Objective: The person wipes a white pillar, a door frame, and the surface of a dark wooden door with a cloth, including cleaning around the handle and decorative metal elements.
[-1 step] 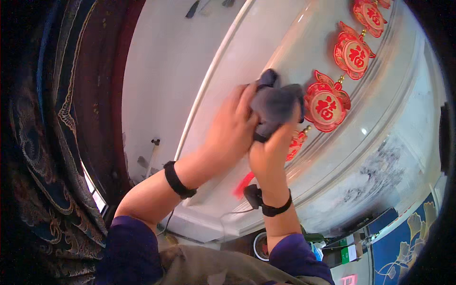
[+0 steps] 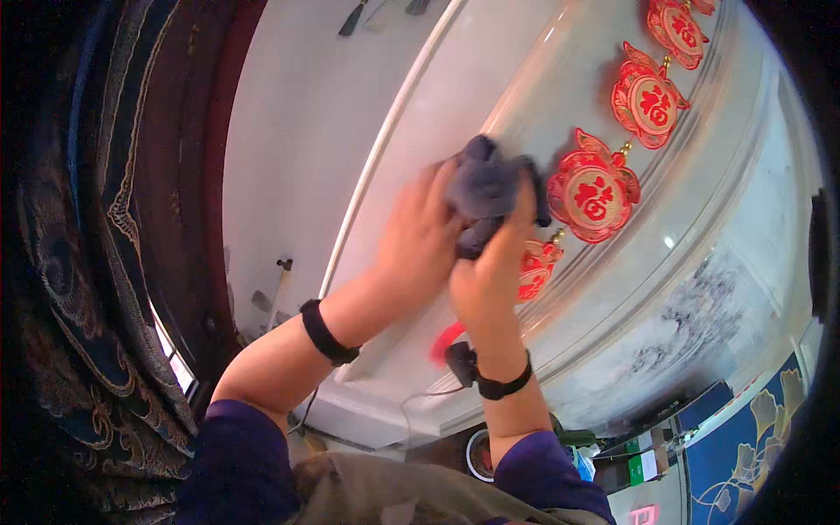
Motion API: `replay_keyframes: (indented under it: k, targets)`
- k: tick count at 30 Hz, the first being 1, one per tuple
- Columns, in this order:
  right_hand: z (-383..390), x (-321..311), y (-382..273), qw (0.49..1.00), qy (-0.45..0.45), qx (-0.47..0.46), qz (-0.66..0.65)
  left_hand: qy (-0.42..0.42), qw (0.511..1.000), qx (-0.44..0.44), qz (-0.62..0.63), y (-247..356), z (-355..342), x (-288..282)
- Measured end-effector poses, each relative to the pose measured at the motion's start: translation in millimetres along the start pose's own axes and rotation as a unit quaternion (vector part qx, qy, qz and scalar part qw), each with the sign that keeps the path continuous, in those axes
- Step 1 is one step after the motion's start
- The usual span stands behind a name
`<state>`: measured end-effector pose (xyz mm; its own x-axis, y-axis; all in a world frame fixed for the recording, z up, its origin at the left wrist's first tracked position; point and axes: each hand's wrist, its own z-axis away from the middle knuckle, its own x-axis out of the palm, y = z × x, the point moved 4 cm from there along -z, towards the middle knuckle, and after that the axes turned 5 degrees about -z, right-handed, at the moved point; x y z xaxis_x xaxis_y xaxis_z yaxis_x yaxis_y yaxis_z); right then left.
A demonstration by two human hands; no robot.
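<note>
A bunched dark blue-grey cloth [image 2: 483, 191] is held up between my two hands in front of a pale wall panel. My left hand [image 2: 418, 238] grips its left side, with the back of the hand showing. On the lower right side, my right hand [image 2: 494, 276] is closed round the cloth, thumb side toward me. The grip hides parts of the fingers, and motion blurs the cloth a little. Right beside the cloth hangs a string of red and gold ornaments [image 2: 595, 194], with a red tassel [image 2: 448, 341] at its lower end behind my right wrist.
Dark patterned curtains [image 2: 83, 289] hang on the left. A white raised strip [image 2: 378, 157] runs up the wall. Low on the right are a dark screen [image 2: 652, 416] and a green and white box [image 2: 643, 466]. A thin cable [image 2: 407, 416] trails below my hands.
Both hands and the cloth have shifted slightly left, and the cloth's folds look different. The ornaments also appear slightly further left. Both hands keep their grip.
</note>
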<state>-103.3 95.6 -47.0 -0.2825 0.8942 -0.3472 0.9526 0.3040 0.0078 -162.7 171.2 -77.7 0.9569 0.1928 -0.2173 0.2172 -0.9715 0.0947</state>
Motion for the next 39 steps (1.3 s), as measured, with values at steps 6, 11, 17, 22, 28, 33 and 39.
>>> replay_keyframes:
  k: [6,11,17,22,28,33,39]
  targets:
    - [87,27,12,0.981,-0.162,0.09,-0.053,-0.046,0.998,-0.003,-0.036,-6,83,23]
    - [40,-1,-3,0.981,-0.175,0.052,-0.06,-0.156,0.979,-0.061,0.116,2,26,3]
    - [-72,-20,3,0.986,-0.064,-0.118,0.101,0.163,0.986,0.036,-0.007,-10,-61,1]
    - [-161,-63,18,0.981,0.003,-0.137,0.139,0.239,0.964,0.084,-0.077,4,-127,-27]
    - [-151,-46,34,0.967,-0.009,-0.105,0.23,0.077,0.977,0.078,-0.183,25,-109,-6]
    - [-132,-44,32,0.949,-0.057,-0.099,0.295,0.017,0.957,0.111,-0.267,28,-94,6]
    - [-190,-39,28,0.926,-0.038,-0.075,0.369,0.046,0.955,0.121,-0.266,11,-155,-10]
